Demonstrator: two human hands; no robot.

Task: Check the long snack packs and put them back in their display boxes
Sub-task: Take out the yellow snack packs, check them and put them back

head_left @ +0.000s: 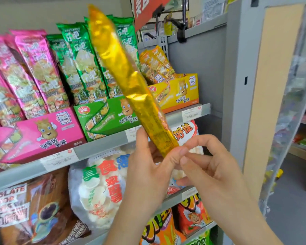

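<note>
At shelf (99, 147), 3 display boxes (109, 119): L grip (148, 167), R grip (217, 172) tight on 1 yellow pack (124, 68).

Left hand (148, 167) and right hand (217, 170) pinch yellow pack (124, 68) at its bottom end

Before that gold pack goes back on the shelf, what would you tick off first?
1. Hold: left-hand grip and right-hand grip both pinch the lower end of the yellow snack pack: ok.
2. Matching yellow display box in sight, right of the green display box: ok.
3. Pack lined up with its box: it slants across the green one: not ok.
4. Free room in the yellow box: cannot tell.
5. Seals intact: cannot tell.
</note>
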